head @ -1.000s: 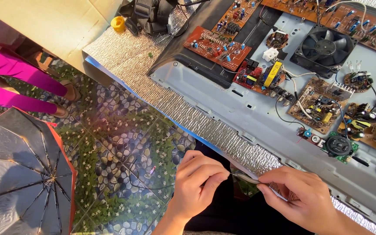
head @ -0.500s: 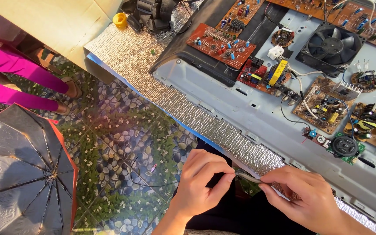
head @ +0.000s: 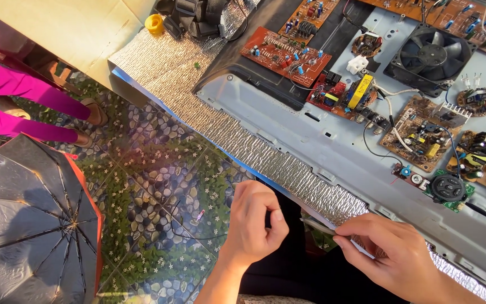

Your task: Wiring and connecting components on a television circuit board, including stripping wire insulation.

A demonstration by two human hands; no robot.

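Note:
My left hand (head: 254, 220) is curled shut, thumb pressed against the forefinger, and nothing shows between them. A thin dark wire (head: 174, 222) loops over the floor tiles just left of its wrist. My right hand (head: 390, 254) pinches a thin flat grey metal tool (head: 317, 225) whose tip points left toward the left hand. Both hands hover at the near edge of a grey metal chassis (head: 333, 152) that carries several brown and red circuit boards (head: 285, 55) and a black fan (head: 431, 55).
The chassis rests on a silver foil mat (head: 170, 67). A dark open umbrella (head: 32, 225) lies at the lower left on the patterned floor. A person's legs in magenta trousers (head: 12, 93) are at the left. A yellow cap (head: 154, 23) sits beside cardboard at the top.
My hands were together on the thin metal tool. Now the left hand has let go and drawn a little to the left, while the right hand keeps hold of it.

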